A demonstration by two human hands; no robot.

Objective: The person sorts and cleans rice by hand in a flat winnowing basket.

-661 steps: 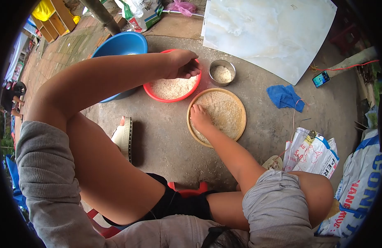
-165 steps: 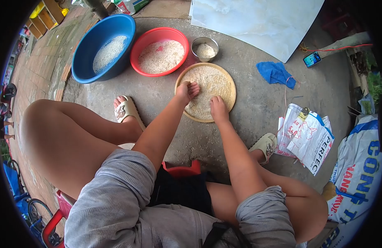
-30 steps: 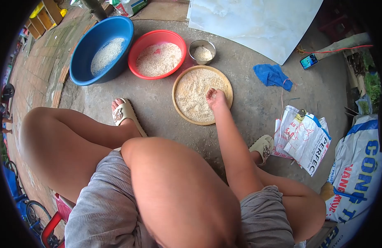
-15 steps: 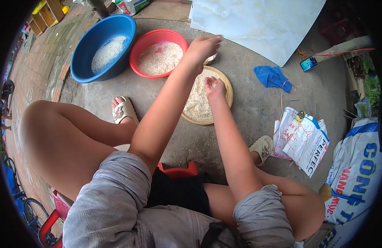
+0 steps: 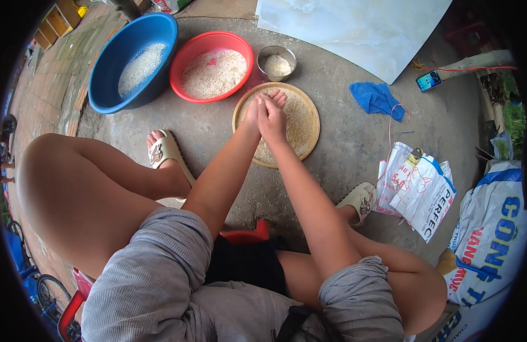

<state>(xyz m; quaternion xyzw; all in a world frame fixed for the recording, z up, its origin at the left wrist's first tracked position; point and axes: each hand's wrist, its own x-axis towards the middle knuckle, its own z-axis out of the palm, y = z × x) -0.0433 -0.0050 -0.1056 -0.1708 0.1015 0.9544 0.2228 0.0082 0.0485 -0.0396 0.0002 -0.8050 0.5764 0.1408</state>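
My hands meet above a round woven tray [image 5: 309, 142] with a layer of pale grains like rice on it. My left hand [image 5: 253, 109] is turned partly palm up, its visible fingers stretched out past the other hand. Over its palm lies my right hand [image 5: 273, 121], fingers bent and pressed together; whatever is between the two palms is hidden. Just beyond the tray stands a small metal bowl [image 5: 276, 64] with some grain in it. To its left is a red basin [image 5: 176, 81] holding more grain.
A large blue basin [image 5: 101, 94] with white grain stands far left. On the right lie a blue cloth [image 5: 373, 100], a phone [image 5: 428, 81], folded printed bags [image 5: 417, 188] and a big printed sack [image 5: 491, 233]. A pale marbled sheet [image 5: 354, 34] covers the ground at the back.
My left hand has come back from near the metal bowl to join the right hand over the tray. My right hand has moved slightly left, and the bowl now shows fully.
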